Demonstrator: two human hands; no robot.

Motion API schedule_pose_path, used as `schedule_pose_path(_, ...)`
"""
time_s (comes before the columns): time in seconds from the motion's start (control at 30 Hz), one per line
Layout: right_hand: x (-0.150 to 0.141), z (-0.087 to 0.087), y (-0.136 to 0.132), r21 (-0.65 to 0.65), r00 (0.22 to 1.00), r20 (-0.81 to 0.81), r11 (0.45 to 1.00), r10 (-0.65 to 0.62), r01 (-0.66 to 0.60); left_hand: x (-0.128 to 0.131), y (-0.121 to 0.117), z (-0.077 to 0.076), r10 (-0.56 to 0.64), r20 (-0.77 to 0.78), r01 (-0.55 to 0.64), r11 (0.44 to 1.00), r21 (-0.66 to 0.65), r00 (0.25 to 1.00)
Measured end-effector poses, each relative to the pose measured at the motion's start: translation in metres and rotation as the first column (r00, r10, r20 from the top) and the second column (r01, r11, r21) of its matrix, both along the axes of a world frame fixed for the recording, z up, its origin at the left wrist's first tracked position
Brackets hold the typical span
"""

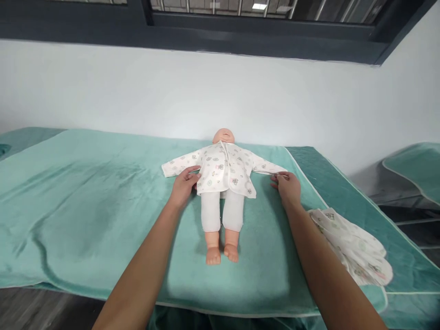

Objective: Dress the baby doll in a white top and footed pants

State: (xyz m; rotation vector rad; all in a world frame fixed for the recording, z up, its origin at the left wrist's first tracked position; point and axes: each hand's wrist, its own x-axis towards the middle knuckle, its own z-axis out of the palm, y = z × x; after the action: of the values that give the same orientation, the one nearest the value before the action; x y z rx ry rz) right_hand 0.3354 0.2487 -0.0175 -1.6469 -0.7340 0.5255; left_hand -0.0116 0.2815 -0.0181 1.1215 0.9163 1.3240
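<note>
A baby doll lies on its back, head toward the wall and bare feet toward me. It wears a white printed baby jacket, closed down the front, with both sleeves spread sideways. White cloth covers its upper legs. At the jacket's left side is my left hand, its fingers bent against the edge of the fabric. My right hand pinches the cuff of the right sleeve between thumb and fingers. No doll hands show at the sleeve ends.
The doll rests on a green padded cover over a bed. Folded white printed baby clothes lie at the right, beside my forearm. Behind the bed stands a white wall below a dark window frame. Another green-covered surface is at far right.
</note>
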Motion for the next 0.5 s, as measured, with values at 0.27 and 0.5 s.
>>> schedule_pose_path(0.27,-0.007,-0.009,-0.022,-0.019,0.945,0.325,1.000,0.028,-0.022,0.002,0.004,-0.002,0.089,0.031,-0.089,0.996,-0.018,0.996)
schedule_pose_path(0.5,-0.030,-0.018,-0.084,-0.131,0.597,0.760,0.961,0.255,-0.243,0.005,0.001,-0.008,0.104,-0.161,-0.092,0.993,0.076,0.981)
